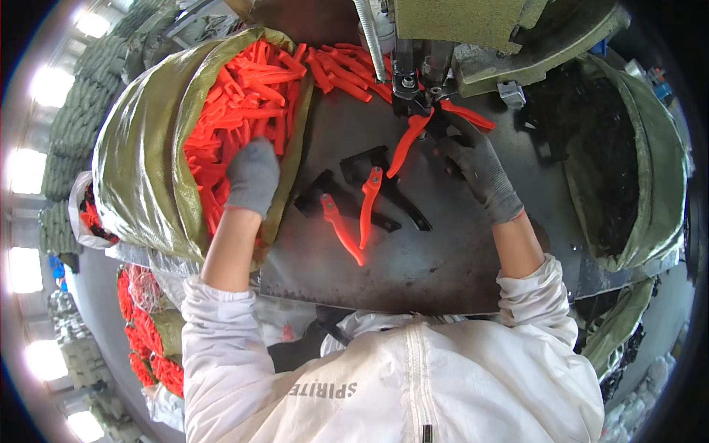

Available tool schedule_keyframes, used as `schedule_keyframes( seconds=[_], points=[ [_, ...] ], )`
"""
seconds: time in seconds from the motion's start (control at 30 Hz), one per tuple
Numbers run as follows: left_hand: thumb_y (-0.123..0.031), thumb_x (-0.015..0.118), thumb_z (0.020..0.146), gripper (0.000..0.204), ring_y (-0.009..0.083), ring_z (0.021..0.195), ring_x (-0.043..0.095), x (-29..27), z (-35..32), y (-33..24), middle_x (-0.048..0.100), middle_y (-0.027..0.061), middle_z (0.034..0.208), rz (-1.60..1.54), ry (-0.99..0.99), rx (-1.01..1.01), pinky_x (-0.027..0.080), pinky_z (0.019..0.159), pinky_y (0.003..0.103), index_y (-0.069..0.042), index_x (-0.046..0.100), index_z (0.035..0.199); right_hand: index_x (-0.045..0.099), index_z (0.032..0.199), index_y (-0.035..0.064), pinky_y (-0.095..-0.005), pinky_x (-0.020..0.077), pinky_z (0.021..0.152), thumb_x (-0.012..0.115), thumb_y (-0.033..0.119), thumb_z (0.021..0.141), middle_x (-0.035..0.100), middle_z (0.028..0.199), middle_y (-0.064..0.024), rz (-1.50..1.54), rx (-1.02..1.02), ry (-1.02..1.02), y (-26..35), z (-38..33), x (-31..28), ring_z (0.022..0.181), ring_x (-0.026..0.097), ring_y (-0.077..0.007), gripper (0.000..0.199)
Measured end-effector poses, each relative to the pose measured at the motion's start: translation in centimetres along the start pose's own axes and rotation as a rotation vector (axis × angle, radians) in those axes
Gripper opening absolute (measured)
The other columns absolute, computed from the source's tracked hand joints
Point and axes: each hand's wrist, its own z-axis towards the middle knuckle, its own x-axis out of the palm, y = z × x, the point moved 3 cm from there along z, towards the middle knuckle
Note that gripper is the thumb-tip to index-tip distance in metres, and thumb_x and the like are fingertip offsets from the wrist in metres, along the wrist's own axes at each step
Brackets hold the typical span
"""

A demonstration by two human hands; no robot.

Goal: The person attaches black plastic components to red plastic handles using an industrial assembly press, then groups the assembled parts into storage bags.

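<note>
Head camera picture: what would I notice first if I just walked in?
Probably the big green sack on the left, stuffed with bright orange handles, where the gloved left hand digs in. Then the gloved right hand holding an orange-handled tool under the machine at the top.

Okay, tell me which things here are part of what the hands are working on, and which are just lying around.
In hand:
- left hand reaching into the sack of orange handles
- right hand holding an orange-handled tool under the machine head

Lying about:
- two orange-and-black pieces on the metal table
- sack of dark parts, right
- stacked sacks, far left
</note>
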Motion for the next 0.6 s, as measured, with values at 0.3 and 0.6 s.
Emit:
schedule_keyframes(
  seconds=[0.3,0.6],
  points=[
    [-0.012,0.058,0.099,0.071,0.0295,0.077,0.078,3.9,-5.8,0.4,0.074,0.0128,0.09,0.237,0.246,-0.23,0.063,0.062,0.045,-0.004,0.028,0.163,0.047,0.153,0.0074,-0.0231,0.0459,0.052,0.062,0.013,0.099,0.066,0.089,-0.0049,-0.058,0.025,0.046,3.0,-2.4,0.6,0.062,0.055,-0.0067,0.057],
    [-0.013,0.056,0.101,0.046,0.0232,0.077,0.075,2.8,-6.0,-1.5,0.069,0.0074,0.095,0.351,0.198,-0.177,0.063,0.063,0.036,-0.004,0.05,0.146,0.052,0.147,0.006,-0.0245,0.0449,0.051,0.061,0.016,0.097,0.067,0.088,-0.0044,-0.115,0.011,0.094,-0.8,-1.6,-1.3,0.061,0.055,-0.0066,0.052]
  ],
)
